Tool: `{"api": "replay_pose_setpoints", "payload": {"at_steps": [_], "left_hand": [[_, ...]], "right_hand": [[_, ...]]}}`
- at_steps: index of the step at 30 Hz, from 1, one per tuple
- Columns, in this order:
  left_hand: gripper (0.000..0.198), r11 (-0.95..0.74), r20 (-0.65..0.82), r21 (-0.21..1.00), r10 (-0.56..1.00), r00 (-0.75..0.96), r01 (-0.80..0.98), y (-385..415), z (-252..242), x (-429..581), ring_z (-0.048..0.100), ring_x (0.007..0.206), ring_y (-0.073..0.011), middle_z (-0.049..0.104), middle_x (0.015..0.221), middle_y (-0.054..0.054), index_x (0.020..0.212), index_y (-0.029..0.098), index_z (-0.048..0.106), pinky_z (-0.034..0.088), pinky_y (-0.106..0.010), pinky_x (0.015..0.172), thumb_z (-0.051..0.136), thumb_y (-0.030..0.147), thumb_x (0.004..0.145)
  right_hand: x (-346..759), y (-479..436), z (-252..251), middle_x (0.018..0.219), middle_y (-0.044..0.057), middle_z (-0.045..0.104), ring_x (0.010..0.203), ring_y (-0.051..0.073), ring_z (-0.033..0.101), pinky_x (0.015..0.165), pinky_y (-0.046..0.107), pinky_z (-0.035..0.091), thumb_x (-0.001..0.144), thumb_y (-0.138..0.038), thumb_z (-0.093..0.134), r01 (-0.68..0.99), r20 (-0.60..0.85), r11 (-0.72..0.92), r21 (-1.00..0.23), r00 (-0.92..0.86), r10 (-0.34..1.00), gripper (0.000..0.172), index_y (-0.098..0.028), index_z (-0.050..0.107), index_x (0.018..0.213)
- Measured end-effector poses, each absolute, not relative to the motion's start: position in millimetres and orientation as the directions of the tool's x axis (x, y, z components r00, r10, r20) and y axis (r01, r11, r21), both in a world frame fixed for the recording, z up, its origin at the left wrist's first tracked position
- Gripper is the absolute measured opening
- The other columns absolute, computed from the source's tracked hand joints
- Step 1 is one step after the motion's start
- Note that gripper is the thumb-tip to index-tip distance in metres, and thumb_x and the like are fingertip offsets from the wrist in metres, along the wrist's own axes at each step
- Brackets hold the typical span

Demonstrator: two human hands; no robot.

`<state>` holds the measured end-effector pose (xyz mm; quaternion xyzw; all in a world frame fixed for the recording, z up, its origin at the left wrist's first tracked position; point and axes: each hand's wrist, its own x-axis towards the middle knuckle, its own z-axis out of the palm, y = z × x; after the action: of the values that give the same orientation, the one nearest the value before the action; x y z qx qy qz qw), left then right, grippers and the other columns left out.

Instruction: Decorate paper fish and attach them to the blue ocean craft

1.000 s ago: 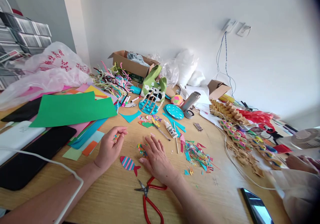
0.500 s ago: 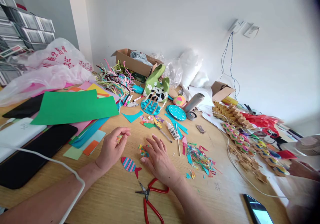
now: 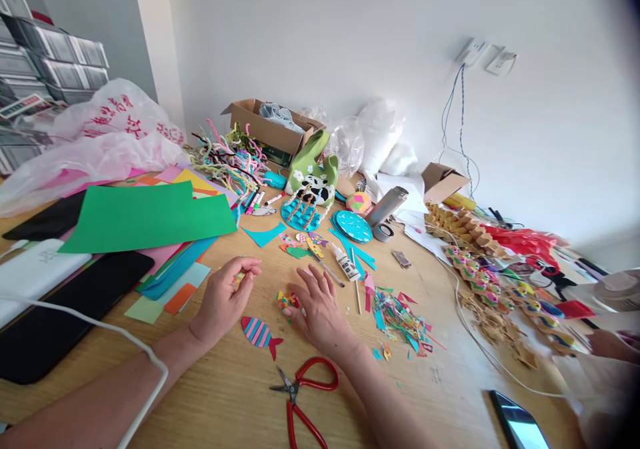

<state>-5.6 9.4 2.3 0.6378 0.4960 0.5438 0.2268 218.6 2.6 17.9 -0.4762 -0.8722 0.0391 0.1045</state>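
Observation:
My left hand (image 3: pixel 227 295) is curled above the table, with small coloured paper bits (image 3: pixel 239 279) showing between its thumb and fingers. To its right, my right hand (image 3: pixel 317 309) is palm down with fingers spread, its thumb by a small heap of coloured paper bits (image 3: pixel 286 299). Between my wrists lies a striped paper fish (image 3: pixel 257 332) with a red tail. Red-handled scissors (image 3: pixel 293 389) rest nearer me with their blades apart. Beyond my right hand are a white glue bottle (image 3: pixel 346 263), a pen (image 3: pixel 327 267) and several small paper fish (image 3: pixel 299 250).
A heap of paper scraps (image 3: pixel 400 319) lies right of my right hand. Green paper (image 3: pixel 150 219) tops the sheets at left. A metal flask (image 3: pixel 389 205) leans at the back. A white cable (image 3: pixel 145 345) crosses my left forearm. A phone (image 3: pixel 517 422) lies front right, near another person's hand (image 3: pixel 613 345).
My right hand has shifted slightly, and more of the coloured bits by its thumb now shows. The left hand stays curled in place. At right, the other person's hand has moved a little.

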Motion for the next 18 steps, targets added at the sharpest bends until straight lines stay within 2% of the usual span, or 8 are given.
{"api": "replay_pose_setpoints", "payload": {"at_steps": [8,18], "left_hand": [[0.017,-0.421,0.484,0.813,0.873,-0.065,0.401,9,3,-5,0.068,0.082,-0.0156,0.071,0.086,-0.004,0.1,0.019,0.064,0.054,-0.025,0.072,0.051,0.021,0.089],[0.017,-0.424,0.475,0.812,0.88,-0.031,0.401,8,4,-3,0.069,0.079,-0.0155,0.072,0.084,-0.003,0.098,0.019,0.064,0.054,-0.025,0.07,0.051,0.021,0.088]], "right_hand": [[217,3,16,0.149,0.01,0.044,0.145,0.034,0.023,0.116,0.06,0.018,0.095,-0.056,0.046,0.786,0.107,0.607,-0.117,-0.598,0.795,0.047,-0.026,0.059,0.129],[239,11,19,0.149,0.01,0.045,0.147,0.034,0.02,0.117,0.062,0.011,0.094,-0.06,0.043,0.844,0.099,0.536,-0.013,-0.532,0.841,0.052,-0.025,0.061,0.127]]}}
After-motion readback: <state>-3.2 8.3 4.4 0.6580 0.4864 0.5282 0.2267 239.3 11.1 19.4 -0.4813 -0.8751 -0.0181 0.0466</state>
